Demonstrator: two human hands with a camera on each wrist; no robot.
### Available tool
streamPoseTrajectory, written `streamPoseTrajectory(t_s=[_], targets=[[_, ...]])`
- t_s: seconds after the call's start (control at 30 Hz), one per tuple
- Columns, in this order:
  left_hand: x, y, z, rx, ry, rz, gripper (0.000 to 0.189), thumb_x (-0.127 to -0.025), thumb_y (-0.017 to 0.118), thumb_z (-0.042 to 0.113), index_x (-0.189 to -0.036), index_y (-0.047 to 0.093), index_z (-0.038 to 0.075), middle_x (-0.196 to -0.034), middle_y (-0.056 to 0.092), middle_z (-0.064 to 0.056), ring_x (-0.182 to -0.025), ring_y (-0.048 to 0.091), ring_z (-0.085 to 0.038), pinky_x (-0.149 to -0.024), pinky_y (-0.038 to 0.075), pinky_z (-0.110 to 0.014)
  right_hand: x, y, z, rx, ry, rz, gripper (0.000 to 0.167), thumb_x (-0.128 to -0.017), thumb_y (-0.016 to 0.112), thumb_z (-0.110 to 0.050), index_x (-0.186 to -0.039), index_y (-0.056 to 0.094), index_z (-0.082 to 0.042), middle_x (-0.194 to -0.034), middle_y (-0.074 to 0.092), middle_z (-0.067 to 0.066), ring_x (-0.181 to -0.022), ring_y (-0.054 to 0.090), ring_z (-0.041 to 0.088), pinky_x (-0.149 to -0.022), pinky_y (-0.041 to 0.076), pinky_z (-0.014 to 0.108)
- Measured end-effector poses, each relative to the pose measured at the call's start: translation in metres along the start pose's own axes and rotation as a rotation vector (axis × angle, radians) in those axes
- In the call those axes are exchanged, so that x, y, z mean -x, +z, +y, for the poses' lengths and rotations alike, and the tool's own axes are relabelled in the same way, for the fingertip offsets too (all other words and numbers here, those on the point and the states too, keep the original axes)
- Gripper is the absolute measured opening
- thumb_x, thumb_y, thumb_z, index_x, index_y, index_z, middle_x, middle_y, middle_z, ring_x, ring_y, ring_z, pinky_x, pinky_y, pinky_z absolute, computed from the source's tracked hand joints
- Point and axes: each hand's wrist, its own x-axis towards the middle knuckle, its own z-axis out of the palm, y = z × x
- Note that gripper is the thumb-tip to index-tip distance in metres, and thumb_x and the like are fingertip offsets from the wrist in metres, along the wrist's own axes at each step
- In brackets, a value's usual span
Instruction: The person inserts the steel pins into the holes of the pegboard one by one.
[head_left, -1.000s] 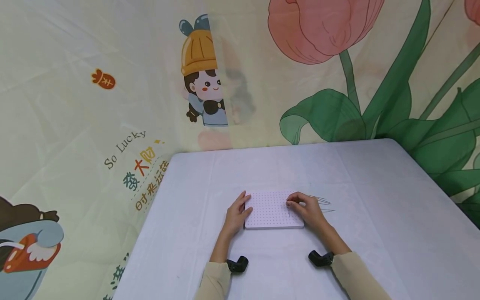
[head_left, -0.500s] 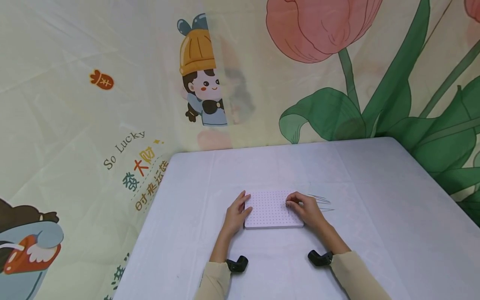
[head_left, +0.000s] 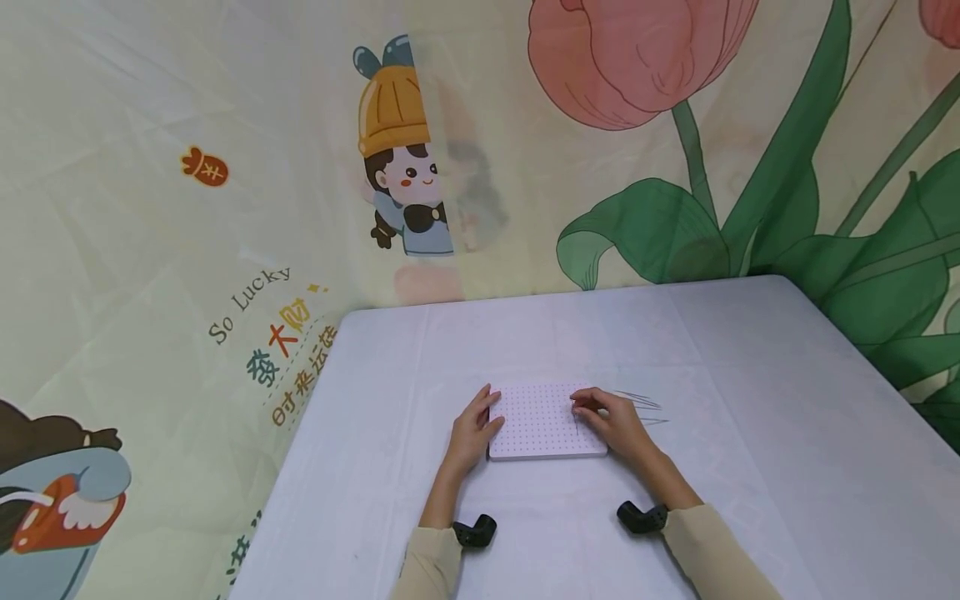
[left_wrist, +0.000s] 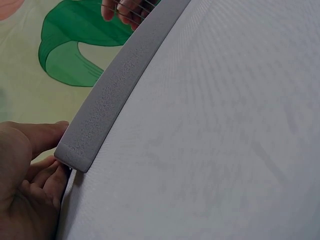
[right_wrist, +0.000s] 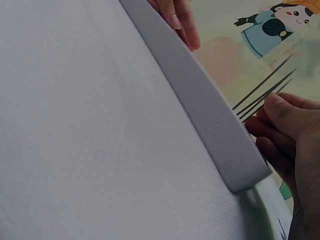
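A pale board (head_left: 531, 423) with a grid of small holes lies flat on the table, probably a crochet blocking board. At its left edge my left hand (head_left: 471, 429) holds it, thumb and fingers against the edge and far corner. Over the right side, my right hand (head_left: 617, 419) pinches a thin metal pin between thumb and fingertips. In the right wrist view several thin pins (right_wrist: 262, 82) stand up from the board's surface, close to the pinching fingers. Which pin is pinched is partly hidden by the fingers. In the left wrist view the board's side (left_wrist: 111, 97) is seen edge-on.
Several loose thin pins (head_left: 643, 398) lie on the table to the right of the board. A white cloth (head_left: 570, 517) covers the table. Behind it hangs a printed fabric backdrop (head_left: 495, 100) with flowers and cartoon figures. Black cameras (head_left: 476, 531) sit on both wrists.
Both hands and the board stay almost in place, with the right fingers still pinching at the same spot. The head view has shifted slightly.
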Motion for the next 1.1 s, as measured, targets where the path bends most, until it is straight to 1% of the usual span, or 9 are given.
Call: streamPoseTrajectory(t_s=[0.13, 0.3, 0.43, 0.57, 0.7, 0.83, 0.9, 1.0, 1.1], targets=[[0.001, 0.000, 0.000, 0.006, -0.005, 0.001, 0.044, -0.088, 0.060, 0.007, -0.132, 0.050, 0.007, -0.148, 0.029, -0.007, -0.133, 0.029, -0.019, -0.105, 0.031, -0.025, 0.001, -0.004, 0.002, -0.057, 0.053, -0.005, 0.027, -0.081, 0.069, -0.007, -0.108, 0.064, -0.009, -0.090, 0.067, -0.004, -0.084, 0.064, 0.012, -0.077, 0.054, 0.026], [0.001, 0.000, 0.001, 0.003, -0.001, -0.002, 0.044, -0.089, 0.060, 0.008, -0.132, 0.050, 0.007, -0.148, 0.028, -0.008, -0.133, 0.029, -0.020, -0.105, 0.032, -0.026, 0.001, -0.017, 0.000, -0.103, 0.136, 0.023, 0.022, -0.085, 0.067, -0.015, -0.107, 0.066, -0.013, -0.096, 0.068, -0.005, -0.092, 0.063, 0.013, -0.084, 0.051, 0.022], [0.001, 0.000, 0.003, -0.001, -0.003, -0.005, 0.044, -0.089, 0.060, 0.009, -0.132, 0.050, 0.007, -0.149, 0.028, -0.007, -0.134, 0.029, -0.020, -0.105, 0.032, -0.026, 0.002, -0.037, 0.000, -0.059, 0.141, 0.073, 0.017, -0.086, 0.065, -0.017, -0.102, 0.067, -0.011, -0.096, 0.068, -0.002, -0.091, 0.062, 0.010, -0.079, 0.049, 0.014], [0.000, -0.001, 0.003, 0.002, -0.002, -0.010, 0.044, -0.089, 0.060, 0.008, -0.132, 0.050, 0.006, -0.149, 0.028, -0.007, -0.134, 0.028, -0.019, -0.105, 0.031, -0.027, 0.008, -0.063, 0.006, -0.026, 0.155, 0.111, 0.015, -0.085, 0.066, -0.016, -0.098, 0.068, -0.009, -0.091, 0.069, 0.001, -0.085, 0.060, 0.006, -0.075, 0.046, 0.011], [-0.002, -0.003, 0.003, 0.002, -0.012, -0.008, 0.044, -0.089, 0.060, 0.008, -0.132, 0.050, 0.008, -0.149, 0.029, -0.006, -0.134, 0.028, -0.018, -0.105, 0.031, -0.026, 0.021, -0.083, 0.018, 0.018, 0.229, 0.084, 0.014, -0.084, 0.068, -0.019, -0.096, 0.070, -0.011, -0.090, 0.068, -0.001, -0.084, 0.056, 0.000, -0.072, 0.045, 0.012], [-0.002, -0.003, 0.003, 0.012, -0.022, -0.008, 0.044, -0.088, 0.061, 0.007, -0.131, 0.051, 0.008, -0.148, 0.029, -0.006, -0.134, 0.029, -0.018, -0.105, 0.032, -0.026, 0.034, -0.091, 0.031, 0.071, 0.289, 0.035, 0.013, -0.082, 0.070, -0.021, -0.092, 0.071, -0.013, -0.090, 0.068, -0.001, -0.084, 0.055, -0.002, -0.071, 0.045, 0.014], [-0.003, -0.002, 0.002, 0.017, -0.023, -0.006, 0.045, -0.087, 0.061, 0.006, -0.131, 0.051, 0.007, -0.148, 0.029, -0.006, -0.133, 0.029, -0.018, -0.105, 0.031, -0.024, 0.038, -0.093, 0.035, 0.070, 0.288, 0.019, 0.011, -0.082, 0.070, -0.020, -0.091, 0.072, -0.014, -0.090, 0.068, -0.002, -0.082, 0.056, 0.000, -0.069, 0.045, 0.014], [-0.003, -0.001, 0.001, 0.022, -0.017, -0.005, 0.045, -0.087, 0.062, 0.004, -0.130, 0.052, 0.007, -0.148, 0.029, -0.007, -0.133, 0.030, -0.019, -0.104, 0.031, -0.023, 0.042, -0.094, 0.038, 0.045, 0.256, 0.005, 0.009, -0.080, 0.071, -0.016, -0.090, 0.072, -0.014, -0.089, 0.068, -0.002, -0.079, 0.056, 0.004, -0.065, 0.046, 0.013], [-0.003, 0.000, 0.001, 0.021, -0.011, -0.006, 0.044, -0.087, 0.061, 0.004, -0.130, 0.052, 0.006, -0.148, 0.029, -0.007, -0.133, 0.031, -0.020, -0.104, 0.032, -0.024, 0.043, -0.094, 0.038, 0.009, 0.231, -0.014, 0.009, -0.079, 0.072, -0.013, -0.088, 0.072, -0.014, -0.089, 0.068, -0.001, -0.080, 0.057, 0.004, -0.064, 0.047, 0.012]])
